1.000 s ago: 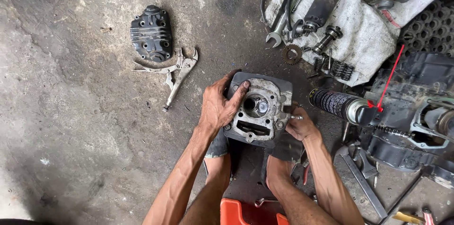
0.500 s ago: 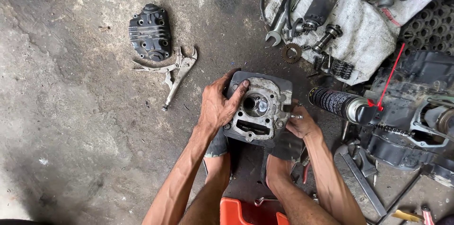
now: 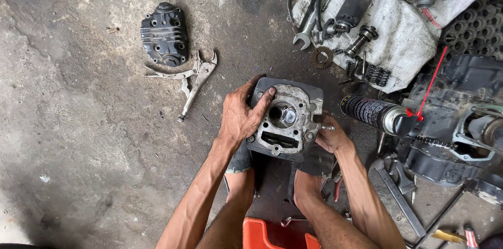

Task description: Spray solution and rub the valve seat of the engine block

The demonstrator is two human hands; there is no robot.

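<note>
A grey metal engine cylinder head (image 3: 287,121) rests on the concrete floor between my knees, its round bore facing up. My left hand (image 3: 240,115) grips its left side, with the thumb laid over the top edge near the bore. My right hand (image 3: 331,135) is at the head's right side, fingers pinched on a small metal piece (image 3: 326,126) that sticks out there; what kind of piece it is cannot be made out. My bare feet (image 3: 304,186) sit just below the head.
A black finned engine cover (image 3: 164,40) and locking pliers (image 3: 193,82) lie to the upper left. A black spray can with a red straw (image 3: 376,113) lies right of the head. A white cloth (image 3: 403,34) holds wrenches, a sprocket and parts. An engine block (image 3: 461,128) sits at right, an orange stool (image 3: 262,234) below.
</note>
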